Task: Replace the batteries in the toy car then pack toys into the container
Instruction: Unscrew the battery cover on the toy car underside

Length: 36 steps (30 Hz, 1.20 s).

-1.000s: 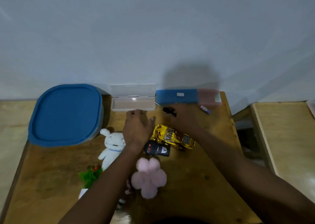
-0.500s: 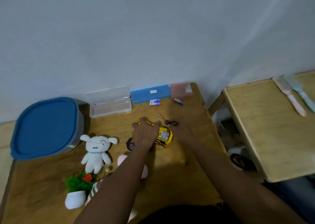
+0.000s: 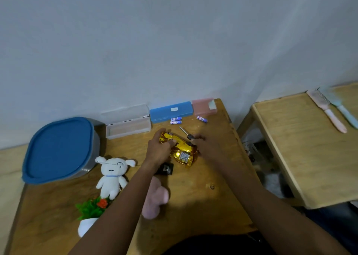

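Observation:
The yellow toy car (image 3: 181, 151) is tipped on its side in the middle of the wooden table (image 3: 193, 206). My left hand (image 3: 157, 152) grips its front end. My right hand (image 3: 208, 148) rests against its rear and holds a small black-handled screwdriver (image 3: 187, 134) with the tip pointing away. Two blue-and-white batteries (image 3: 175, 120) lie by the blue case, and a third battery (image 3: 202, 119) lies further right. The grey container with a blue lid (image 3: 60, 148) stands shut at the left. A white plush dog (image 3: 113, 174), a pink plush (image 3: 155, 198) and a black remote (image 3: 165, 169) lie near my left arm.
An open clear case (image 3: 127, 122), a blue case (image 3: 171, 111) and a pink case (image 3: 204, 106) line the wall. A small potted plant (image 3: 92, 212) stands at the front left. A second wooden table (image 3: 310, 148) at the right holds two hairbrushes (image 3: 329, 112).
My view swung right and pulled back. My left hand moved from the table onto the car, and the car went from flat on its wheels to tilted on its side between both hands.

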Each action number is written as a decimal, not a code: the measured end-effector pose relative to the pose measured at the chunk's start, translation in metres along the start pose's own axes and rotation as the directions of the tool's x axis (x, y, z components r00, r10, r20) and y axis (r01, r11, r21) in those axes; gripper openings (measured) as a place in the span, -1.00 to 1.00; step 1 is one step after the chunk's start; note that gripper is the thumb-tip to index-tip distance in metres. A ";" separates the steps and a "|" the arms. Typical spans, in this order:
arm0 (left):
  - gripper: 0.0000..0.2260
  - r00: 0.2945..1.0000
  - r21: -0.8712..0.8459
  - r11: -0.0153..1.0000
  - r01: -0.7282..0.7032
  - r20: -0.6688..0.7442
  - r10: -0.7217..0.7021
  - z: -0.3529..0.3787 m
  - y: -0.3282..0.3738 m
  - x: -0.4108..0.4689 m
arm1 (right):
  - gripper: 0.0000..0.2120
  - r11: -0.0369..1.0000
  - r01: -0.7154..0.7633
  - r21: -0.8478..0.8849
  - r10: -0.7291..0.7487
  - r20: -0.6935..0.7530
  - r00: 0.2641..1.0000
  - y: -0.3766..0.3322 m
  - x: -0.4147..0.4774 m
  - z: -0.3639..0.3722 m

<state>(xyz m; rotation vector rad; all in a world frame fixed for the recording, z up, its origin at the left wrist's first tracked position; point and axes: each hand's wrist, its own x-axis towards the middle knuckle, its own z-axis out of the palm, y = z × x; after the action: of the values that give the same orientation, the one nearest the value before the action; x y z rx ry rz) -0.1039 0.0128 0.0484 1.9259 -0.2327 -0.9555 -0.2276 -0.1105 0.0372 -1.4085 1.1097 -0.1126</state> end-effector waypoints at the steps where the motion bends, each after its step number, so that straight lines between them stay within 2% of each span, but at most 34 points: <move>1: -0.48 0.999 -0.060 0.998 -0.029 0.019 0.030 -0.005 -0.001 -0.002 | -0.88 1.000 0.024 -0.005 -0.024 0.006 1.000 -0.009 -0.006 0.001; 4: -0.45 0.995 -0.300 0.953 -0.039 0.079 0.065 -0.017 -0.002 -0.011 | -0.83 0.991 0.121 0.061 -0.124 0.048 0.991 -0.031 -0.024 0.006; 7: -0.50 0.995 -0.583 0.810 0.060 0.096 -0.005 -0.029 -0.004 -0.017 | -0.82 0.978 0.176 0.116 -0.187 0.093 0.978 -0.047 -0.043 0.020; 10: -0.65 0.981 -0.741 0.657 0.137 0.192 0.012 -0.039 0.005 -0.030 | -0.83 0.976 0.203 0.085 -0.214 0.152 0.965 -0.057 -0.057 0.036; 13: -0.64 0.971 -0.759 0.624 0.185 0.237 0.000 -0.046 0.014 -0.046 | -0.78 0.970 0.236 0.057 -0.242 0.155 0.958 -0.063 -0.064 0.046; 19: -0.70 0.976 -0.802 0.569 0.181 0.218 -0.003 -0.068 0.013 -0.053 | -0.83 0.940 0.327 0.098 -0.328 -0.008 0.945 -0.083 -0.071 0.045; 25: -0.67 0.972 -0.784 0.594 0.182 0.236 0.014 -0.084 0.019 -0.060 | -0.84 0.893 0.416 0.170 -0.403 -0.107 0.909 -0.104 -0.087 0.050; 29: -0.66 0.976 -0.779 0.613 0.129 0.211 0.062 -0.091 0.020 -0.059 | -0.86 0.868 0.453 0.203 -0.434 -0.132 0.891 -0.110 -0.095 0.057; 36: -0.69 0.976 -0.761 0.645 0.071 0.186 0.113 -0.095 0.024 -0.061 | -0.95 0.844 0.535 0.045 -0.519 -0.184 0.834 -0.118 -0.102 0.069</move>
<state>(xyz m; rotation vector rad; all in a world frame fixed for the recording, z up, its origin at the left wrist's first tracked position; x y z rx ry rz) -0.0732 0.0949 0.1240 1.0188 0.0402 -1.0301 -0.1726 -0.0229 0.1728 -1.6095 0.8026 -0.6852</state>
